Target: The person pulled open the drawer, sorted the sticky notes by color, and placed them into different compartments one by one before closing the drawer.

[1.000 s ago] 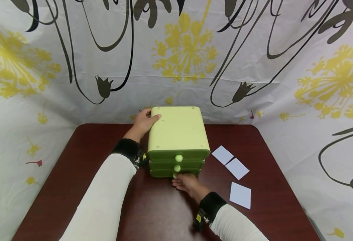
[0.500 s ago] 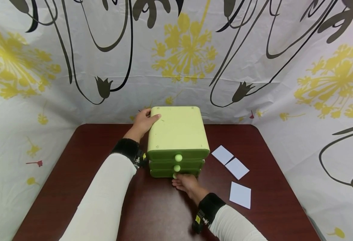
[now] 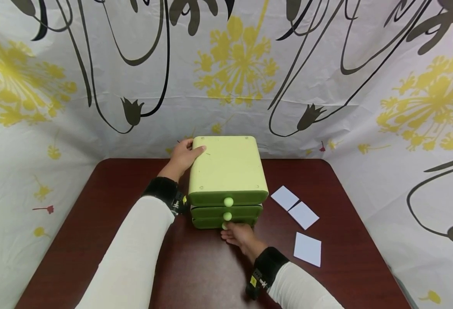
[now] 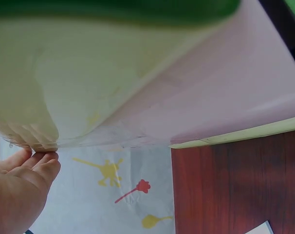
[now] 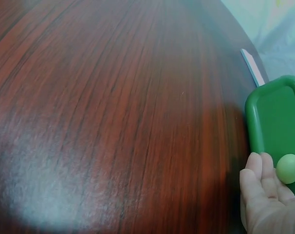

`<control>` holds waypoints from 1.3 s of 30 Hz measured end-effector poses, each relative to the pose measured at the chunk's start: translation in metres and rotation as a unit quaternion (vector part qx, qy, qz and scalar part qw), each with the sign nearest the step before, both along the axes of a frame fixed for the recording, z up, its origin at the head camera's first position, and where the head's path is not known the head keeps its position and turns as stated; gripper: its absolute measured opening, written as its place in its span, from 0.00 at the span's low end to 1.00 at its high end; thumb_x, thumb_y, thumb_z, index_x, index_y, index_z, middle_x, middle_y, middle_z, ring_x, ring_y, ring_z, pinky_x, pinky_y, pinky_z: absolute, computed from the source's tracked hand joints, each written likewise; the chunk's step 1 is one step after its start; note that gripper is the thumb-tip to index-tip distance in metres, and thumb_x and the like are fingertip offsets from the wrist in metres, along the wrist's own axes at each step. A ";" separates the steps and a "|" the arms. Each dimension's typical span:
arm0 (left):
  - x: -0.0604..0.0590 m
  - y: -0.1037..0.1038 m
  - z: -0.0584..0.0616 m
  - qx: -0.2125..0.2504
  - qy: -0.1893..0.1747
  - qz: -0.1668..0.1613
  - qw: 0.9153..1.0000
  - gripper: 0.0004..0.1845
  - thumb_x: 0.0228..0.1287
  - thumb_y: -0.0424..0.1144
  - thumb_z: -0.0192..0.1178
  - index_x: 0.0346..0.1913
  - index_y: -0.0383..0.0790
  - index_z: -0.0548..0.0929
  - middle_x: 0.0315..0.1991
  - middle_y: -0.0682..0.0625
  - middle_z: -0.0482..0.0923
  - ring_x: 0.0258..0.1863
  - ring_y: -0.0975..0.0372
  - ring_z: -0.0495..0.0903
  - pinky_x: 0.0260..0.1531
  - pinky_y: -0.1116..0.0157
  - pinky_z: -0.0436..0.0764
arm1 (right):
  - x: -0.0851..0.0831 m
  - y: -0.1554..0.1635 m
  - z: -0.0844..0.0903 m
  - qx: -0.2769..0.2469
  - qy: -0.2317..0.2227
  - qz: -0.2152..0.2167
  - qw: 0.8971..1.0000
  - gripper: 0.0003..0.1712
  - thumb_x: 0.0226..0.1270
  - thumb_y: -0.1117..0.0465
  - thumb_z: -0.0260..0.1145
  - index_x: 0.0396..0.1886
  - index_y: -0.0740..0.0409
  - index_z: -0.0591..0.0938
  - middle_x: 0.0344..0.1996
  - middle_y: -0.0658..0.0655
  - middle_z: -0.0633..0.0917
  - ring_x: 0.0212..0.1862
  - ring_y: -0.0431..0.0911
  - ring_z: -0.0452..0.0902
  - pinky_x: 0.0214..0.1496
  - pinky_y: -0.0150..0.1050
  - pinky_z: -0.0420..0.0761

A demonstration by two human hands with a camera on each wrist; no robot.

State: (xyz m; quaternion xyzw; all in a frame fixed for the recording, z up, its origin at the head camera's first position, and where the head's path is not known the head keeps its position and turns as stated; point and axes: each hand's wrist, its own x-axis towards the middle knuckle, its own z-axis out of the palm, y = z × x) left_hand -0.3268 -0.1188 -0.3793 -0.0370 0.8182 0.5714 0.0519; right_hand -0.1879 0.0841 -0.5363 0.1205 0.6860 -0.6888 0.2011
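A small cabinet (image 3: 227,165) with a pale yellow-green top and several green drawers stands at the table's middle. My left hand (image 3: 182,158) grips its back left corner, thumb on the top and fingers at the side. In the left wrist view those fingertips (image 4: 49,161) touch the cabinet's pale side (image 4: 79,83). At the front, my right hand (image 3: 242,236) pinches the round light green knob (image 5: 288,168) of the lowest drawer (image 3: 207,222); the thumb is mostly out of the right wrist view. Both the top drawer's knob (image 3: 228,201) and the middle drawer's knob (image 3: 227,216) are untouched.
On the dark red-brown table (image 3: 130,184), right of the cabinet, lie three white cards: a far card (image 3: 284,198), a middle card (image 3: 303,215) and a near card (image 3: 307,249). A flower-patterned white cloth (image 3: 226,116) hangs behind and at both sides.
Hardly anything differs. The fronts of the lower drawers sit a trifle nearer to me; both hands keep their hold in nearly the same places.
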 end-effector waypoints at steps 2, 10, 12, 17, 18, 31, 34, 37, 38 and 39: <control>0.000 0.000 0.000 0.001 -0.001 -0.001 1.000 0.36 0.69 0.49 0.58 0.74 0.41 0.59 0.70 0.43 0.62 0.66 0.50 0.67 0.61 0.54 0.72 | 0.000 -0.001 0.001 0.004 -0.005 -0.005 1.000 0.22 0.71 0.58 0.58 0.49 0.77 0.77 0.39 0.70 0.86 0.40 0.52 0.85 0.45 0.41 0.84; -0.001 0.000 0.001 0.004 -0.004 0.001 1.000 0.36 0.69 0.49 0.58 0.74 0.42 0.59 0.70 0.43 0.62 0.65 0.50 0.67 0.61 0.54 0.72 | 0.001 -0.002 0.003 0.010 -0.008 -0.009 1.000 0.21 0.71 0.59 0.58 0.48 0.78 0.78 0.39 0.70 0.85 0.41 0.54 0.85 0.46 0.43 0.84; -0.002 0.000 0.000 0.003 -0.006 0.001 1.000 0.36 0.69 0.49 0.58 0.74 0.42 0.59 0.70 0.43 0.62 0.65 0.50 0.67 0.61 0.54 0.72 | 0.001 -0.003 0.002 0.011 -0.009 -0.013 1.000 0.21 0.70 0.59 0.58 0.48 0.77 0.78 0.38 0.70 0.86 0.39 0.53 0.85 0.45 0.43 0.84; -0.003 0.000 -0.003 0.001 -0.009 0.005 1.000 0.36 0.69 0.49 0.58 0.74 0.42 0.58 0.70 0.43 0.61 0.66 0.50 0.66 0.62 0.54 0.72 | 0.000 -0.004 0.003 0.013 -0.012 -0.024 1.000 0.20 0.70 0.60 0.57 0.47 0.75 0.79 0.32 0.66 0.87 0.33 0.47 0.85 0.43 0.43 0.85; -0.003 0.000 -0.003 0.000 -0.008 0.005 1.000 0.36 0.69 0.50 0.58 0.74 0.42 0.58 0.71 0.43 0.61 0.66 0.50 0.66 0.62 0.54 0.71 | 0.000 -0.004 0.003 0.014 -0.013 -0.024 1.000 0.20 0.70 0.60 0.57 0.47 0.75 0.79 0.32 0.65 0.87 0.33 0.47 0.85 0.43 0.43 0.85; -0.004 -0.001 0.001 -0.010 -0.005 -0.009 1.000 0.37 0.70 0.51 0.57 0.75 0.42 0.56 0.72 0.42 0.58 0.68 0.49 0.63 0.63 0.53 0.70 | -0.002 -0.004 0.004 0.023 -0.020 -0.016 0.999 0.21 0.72 0.58 0.56 0.51 0.75 0.78 0.34 0.64 0.87 0.33 0.45 0.84 0.44 0.41 0.84; -0.003 -0.003 -0.002 -0.060 0.002 -0.020 0.998 0.39 0.70 0.56 0.53 0.76 0.41 0.55 0.74 0.41 0.55 0.70 0.47 0.59 0.65 0.51 0.66 | -0.003 -0.004 0.002 0.020 -0.027 -0.018 0.999 0.21 0.72 0.59 0.56 0.51 0.75 0.78 0.33 0.63 0.87 0.32 0.44 0.83 0.43 0.40 0.84; 0.005 -0.007 -0.006 -0.097 0.013 -0.018 0.995 0.39 0.71 0.60 0.49 0.76 0.41 0.54 0.75 0.40 0.53 0.72 0.47 0.55 0.67 0.49 0.63 | -0.003 -0.004 0.001 0.017 -0.029 -0.020 0.999 0.20 0.72 0.60 0.56 0.50 0.74 0.79 0.32 0.61 0.87 0.32 0.44 0.83 0.42 0.39 0.84; 0.009 -0.009 -0.008 -0.098 0.016 -0.013 0.995 0.39 0.71 0.60 0.49 0.76 0.41 0.55 0.74 0.40 0.53 0.72 0.47 0.55 0.67 0.49 0.63 | -0.003 -0.004 0.001 0.017 -0.028 -0.021 0.999 0.20 0.72 0.60 0.55 0.50 0.74 0.79 0.32 0.61 0.87 0.32 0.44 0.83 0.42 0.39 0.84; 0.014 -0.012 -0.011 -0.093 0.020 -0.007 0.995 0.38 0.71 0.59 0.48 0.76 0.42 0.54 0.75 0.41 0.53 0.73 0.48 0.54 0.68 0.50 0.63 | -0.003 -0.004 0.001 0.016 -0.027 -0.022 0.999 0.20 0.71 0.59 0.55 0.50 0.74 0.79 0.32 0.61 0.87 0.31 0.43 0.83 0.42 0.39 0.84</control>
